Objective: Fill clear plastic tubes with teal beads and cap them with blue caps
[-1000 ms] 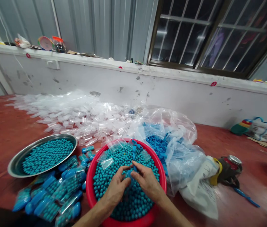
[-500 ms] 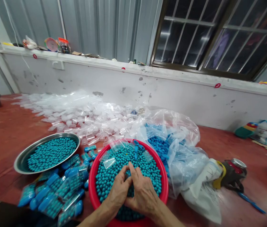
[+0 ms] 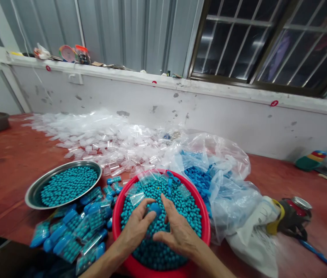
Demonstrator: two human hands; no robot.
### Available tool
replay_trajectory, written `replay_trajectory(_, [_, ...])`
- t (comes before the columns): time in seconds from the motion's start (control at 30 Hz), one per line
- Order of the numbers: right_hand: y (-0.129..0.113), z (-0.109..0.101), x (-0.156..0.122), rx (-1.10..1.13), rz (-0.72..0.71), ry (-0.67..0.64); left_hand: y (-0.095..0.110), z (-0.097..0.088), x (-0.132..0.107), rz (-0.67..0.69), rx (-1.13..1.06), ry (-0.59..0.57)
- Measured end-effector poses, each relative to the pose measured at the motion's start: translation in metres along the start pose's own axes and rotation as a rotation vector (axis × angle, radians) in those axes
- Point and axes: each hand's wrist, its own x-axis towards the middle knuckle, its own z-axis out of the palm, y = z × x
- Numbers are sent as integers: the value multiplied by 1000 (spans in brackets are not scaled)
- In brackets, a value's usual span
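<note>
A red basin (image 3: pixel 205 227) holds a mass of teal beads (image 3: pixel 191 210). Over it, my left hand (image 3: pixel 138 222) grips a small clear pack with a blue cap (image 3: pixel 155 209) between thumb and fingers; its lower part is blurred. My right hand (image 3: pixel 177 231) is just to the right, fingers and thumb apart, holding nothing. Blue caps (image 3: pixel 171 181) and a flat clear sleeve (image 3: pixel 137 198) lie on the beads near the far rim. Left of the basin, several filled packs with blue caps (image 3: pixel 79 227) lie heaped on the table.
A steel bowl (image 3: pixel 30 199) of teal beads stands at left. Clear sleeves (image 3: pixel 102 135) are piled along the wall. To the right sit a plastic bag (image 3: pixel 233 204) with blue caps, a white sack (image 3: pixel 253 239) and a metal-lidded jar (image 3: pixel 299 206) on the red table (image 3: pixel 270 173).
My hands have moved apart, and the blue-capped pack now shows in my left hand. The right hand has let go and opened. The whole view has shifted slightly.
</note>
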Motion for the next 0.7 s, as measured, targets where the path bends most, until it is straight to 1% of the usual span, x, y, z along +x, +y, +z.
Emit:
replay_trajectory(0.03, [4,-3,1,-8,17,-2,1,-16,-5,-36,73,18])
replay_trajectory(0.07, [7,-5,2,-26,33,-6,1,-33,-11,-33,162,76])
replay_trajectory(0.1, [11,-7,3,-49,45,-9,0,-51,-17,9,262,119])
replay_trajectory(0.13, [14,-8,5,-73,52,-14,0,-68,-23,29,383,192])
replay_trajectory(0.17, [16,-9,7,-95,51,-21,-1,-84,-28,20,544,281])
replay_trajectory(0.2, [17,-9,10,-111,47,-24,-1,-96,-33,23,731,378])
replay_trajectory(0.23, [17,-9,13,-121,41,-25,-1,-104,-36,54,901,478])
replay_trajectory(0.27, [16,-8,16,-127,37,-22,-1,-108,-38,92,1051,552])
replay_trajectory(0.3, [14,-6,19,-129,38,-18,-1,-107,-37,141,1169,595])
replay_trajectory(0.33, [12,-4,22,-132,45,-11,-2,-101,-35,188,1254,603])
replay_trajectory(0.37, [11,-1,24,-137,56,-5,-2,-93,-31,224,1312,573])
replay_trajectory(0.43, [8,2,24,-156,80,1,-4,-71,-17,251,1386,456])
replay_trajectory(0.47, [8,3,23,-168,87,2,-6,-61,-8,261,1408,384])
replay_trajectory(0.53, [11,1,18,-186,90,-1,-9,-44,11,279,1424,297])
replay_trajectory(0.63, [17,-10,8,-214,120,22,-15,-34,31,315,1431,220])
replay_trajectory(0.7, [17,-17,5,-255,142,48,-21,-32,36,342,1404,181])
